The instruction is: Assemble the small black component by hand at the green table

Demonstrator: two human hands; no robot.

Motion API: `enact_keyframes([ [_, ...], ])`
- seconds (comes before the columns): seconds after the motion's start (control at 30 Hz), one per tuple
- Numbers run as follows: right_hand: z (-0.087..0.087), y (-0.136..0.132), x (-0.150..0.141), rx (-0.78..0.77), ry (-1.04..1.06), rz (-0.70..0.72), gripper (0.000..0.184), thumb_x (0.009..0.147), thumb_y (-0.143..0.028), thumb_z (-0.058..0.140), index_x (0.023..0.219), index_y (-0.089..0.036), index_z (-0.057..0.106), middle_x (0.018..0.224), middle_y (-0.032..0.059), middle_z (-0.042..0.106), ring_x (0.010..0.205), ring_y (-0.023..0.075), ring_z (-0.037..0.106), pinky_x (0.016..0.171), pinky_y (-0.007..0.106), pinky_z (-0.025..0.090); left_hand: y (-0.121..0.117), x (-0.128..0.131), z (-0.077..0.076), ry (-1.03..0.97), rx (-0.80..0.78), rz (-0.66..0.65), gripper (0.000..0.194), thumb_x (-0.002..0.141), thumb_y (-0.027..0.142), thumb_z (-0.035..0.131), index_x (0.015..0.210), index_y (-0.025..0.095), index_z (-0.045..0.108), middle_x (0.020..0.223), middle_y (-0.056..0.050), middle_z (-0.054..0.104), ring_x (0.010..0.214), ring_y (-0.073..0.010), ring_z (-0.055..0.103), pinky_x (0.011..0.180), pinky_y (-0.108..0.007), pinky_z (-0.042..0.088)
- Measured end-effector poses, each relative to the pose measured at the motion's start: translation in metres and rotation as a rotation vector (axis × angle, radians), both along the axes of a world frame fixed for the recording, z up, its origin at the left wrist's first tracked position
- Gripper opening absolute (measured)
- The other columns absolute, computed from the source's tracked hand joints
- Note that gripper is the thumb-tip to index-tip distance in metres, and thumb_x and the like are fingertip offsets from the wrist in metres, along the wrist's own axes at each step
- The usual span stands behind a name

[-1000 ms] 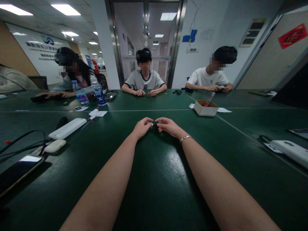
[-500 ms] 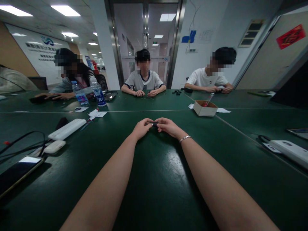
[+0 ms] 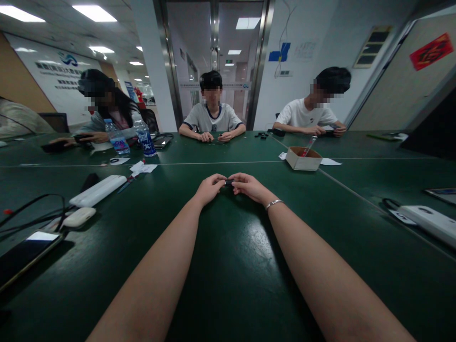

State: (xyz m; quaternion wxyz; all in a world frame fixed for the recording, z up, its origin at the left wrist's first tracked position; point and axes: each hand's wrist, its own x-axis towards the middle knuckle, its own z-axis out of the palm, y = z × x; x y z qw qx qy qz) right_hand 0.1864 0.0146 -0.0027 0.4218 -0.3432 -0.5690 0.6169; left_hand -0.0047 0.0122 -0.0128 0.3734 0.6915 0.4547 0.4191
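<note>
Between my two hands is a small black piece (image 3: 229, 182), too small to name more exactly. My left hand (image 3: 211, 188) pinches its left end with thumb and fingers. From the other side my right hand (image 3: 248, 187), with a silver bracelet (image 3: 274, 204) at the wrist, grips the right end. Fingertips cover much of the piece. Both hands are close to the surface of the dark green table (image 3: 228, 266), arms stretched forward.
An open cardboard box (image 3: 303, 160) with a clear tube stands ahead to the right. Two bottles (image 3: 144, 137), paper scraps (image 3: 143, 168), a white device (image 3: 98, 191) and a phone (image 3: 30, 254) lie leftward. Another white device (image 3: 431, 221) is at right. Several people sit across.
My hands stay in nearly the same place, still on the black piece. Across the table at right, a person's hand has shifted slightly outward. The person at left has raised a dark object.
</note>
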Motion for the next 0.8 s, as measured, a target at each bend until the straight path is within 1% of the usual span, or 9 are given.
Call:
enact_keyframes([
  [0.07,-0.0001,0.0,0.0,0.001,0.004,0.001,0.02,0.08,-0.003,0.066,0.097,-0.015,0.065,0.082,0.0017,0.062,0.059,0.0074,0.058,0.057,0.018,0.054,-0.0004,-0.0001,0.0004,0.001,0.011,0.012,0.027,0.08,0.031,0.058,0.103,0.018,0.066,0.085,-0.004,0.065,0.062,-0.011,0.054,0.059,-0.023,0.045],
  [0.2,-0.0004,0.0,-0.0002,0.002,0.01,0.004,0.02,0.079,-0.003,0.066,0.096,-0.014,0.065,0.08,0.0011,0.061,0.058,0.0072,0.057,0.057,0.018,0.054,-0.0009,-0.0002,0.0008,0.003,-0.002,-0.01,0.028,0.084,0.034,0.052,0.101,0.017,0.066,0.075,-0.003,0.063,0.062,-0.0121,0.053,0.058,-0.023,0.043],
  [0.33,0.0,0.0003,-0.0004,-0.005,0.003,-0.002,0.02,0.08,-0.002,0.065,0.096,-0.014,0.065,0.079,0.0011,0.061,0.058,0.0076,0.058,0.056,0.018,0.054,0.0002,0.0,-0.0001,-0.005,0.0,0.013,0.028,0.079,0.027,0.055,0.103,0.019,0.066,0.082,-0.002,0.063,0.06,-0.0104,0.052,0.057,-0.022,0.043],
  [0.4,0.0003,0.0003,-0.0003,-0.002,-0.004,0.0,0.02,0.08,-0.002,0.065,0.096,-0.014,0.065,0.079,0.0013,0.061,0.058,0.0076,0.058,0.057,0.018,0.054,0.0011,0.0001,-0.0008,-0.009,-0.003,0.014,0.029,0.078,0.025,0.053,0.103,0.019,0.066,0.079,-0.001,0.062,0.059,-0.0104,0.052,0.056,-0.022,0.042],
  [0.5,0.0006,0.0002,0.0,0.006,-0.005,0.005,0.019,0.08,-0.003,0.065,0.095,-0.014,0.065,0.081,0.0018,0.062,0.059,0.0075,0.058,0.057,0.018,0.054,0.0022,0.0,-0.0014,-0.015,-0.021,-0.008,0.029,0.082,0.029,0.048,0.102,0.018,0.066,0.071,-0.001,0.06,0.057,-0.0109,0.051,0.054,-0.021,0.041],
  [0.57,0.0004,0.0003,0.0,0.003,-0.002,0.001,0.02,0.08,-0.003,0.066,0.095,-0.015,0.065,0.081,0.0017,0.062,0.06,0.0077,0.058,0.057,0.018,0.054,0.0022,-0.0002,-0.0012,-0.021,-0.02,-0.005,0.029,0.081,0.029,0.049,0.103,0.019,0.065,0.074,-0.001,0.061,0.057,-0.0104,0.051,0.054,-0.021,0.041],
  [0.67,0.0,0.0006,-0.0003,-0.007,0.0,-0.006,0.02,0.079,-0.003,0.067,0.095,-0.015,0.065,0.081,0.0014,0.062,0.059,0.0078,0.058,0.056,0.018,0.054,0.0007,-0.0003,0.0003,-0.027,0.003,0.011,0.031,0.077,0.023,0.052,0.105,0.02,0.064,0.078,0.0,0.061,0.056,-0.0094,0.05,0.055,-0.022,0.042],
  [0.73,0.0,0.0007,-0.0007,-0.008,0.002,-0.005,0.02,0.079,-0.002,0.067,0.094,-0.015,0.065,0.079,0.0012,0.062,0.058,0.0076,0.058,0.056,0.018,0.054,-0.0006,-0.0002,0.0016,-0.017,-0.005,0.0,0.029,0.08,0.025,0.049,0.105,0.019,0.064,0.073,0.0,0.06,0.056,-0.01,0.05,0.055,-0.022,0.041],
  [0.8,0.0001,0.0006,-0.0009,-0.008,0.003,-0.003,0.019,0.08,-0.002,0.066,0.094,-0.014,0.066,0.078,0.001,0.061,0.058,0.0075,0.058,0.056,0.018,0.054,-0.0012,0.0,0.0022,-0.006,-0.023,-0.014,0.029,0.084,0.03,0.045,0.103,0.019,0.064,0.069,0.0,0.059,0.056,-0.0109,0.05,0.054,-0.022,0.04],
])
